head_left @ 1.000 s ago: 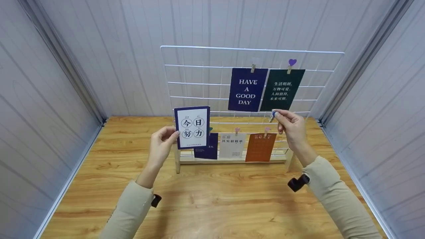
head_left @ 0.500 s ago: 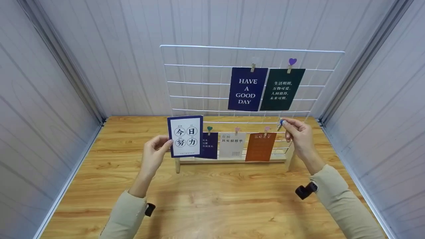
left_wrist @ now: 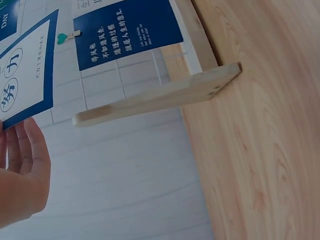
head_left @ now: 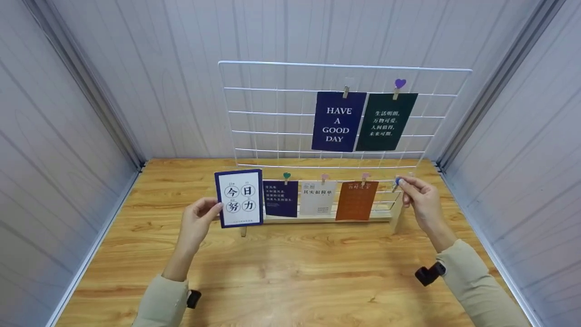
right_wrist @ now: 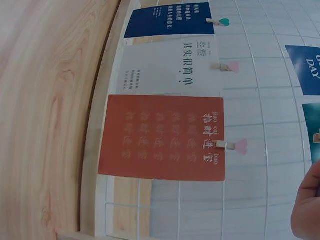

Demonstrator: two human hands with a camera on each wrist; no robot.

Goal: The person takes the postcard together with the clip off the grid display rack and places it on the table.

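My left hand (head_left: 198, 223) pinches the left edge of a white card with a blue border (head_left: 239, 198), held upright in front of the lower left of a white wire grid rack (head_left: 272, 112). Between thumb and fingers, my right hand (head_left: 422, 200) pinches a small clip with a blue top (head_left: 398, 181), near the rack's lower right. Clipped along the lower row are a dark blue card (head_left: 281, 198), a white card (head_left: 317, 200) and an orange card (head_left: 356, 200). The right wrist view shows only part of the right hand (right_wrist: 307, 202); its clip is out of sight there.
Higher on the grid hang a blue "HAVE A GOOD DAY" card (head_left: 338, 121) and a dark green card (head_left: 386, 121). Wooden feet (left_wrist: 160, 95) support the rack on a wood-grain tabletop (head_left: 290, 272). Pale panels (head_left: 59, 136) enclose the sides and back.
My left hand has moved down and left with the bordered card, uncovering the dark blue card. The right hand has moved down and right with the clip.
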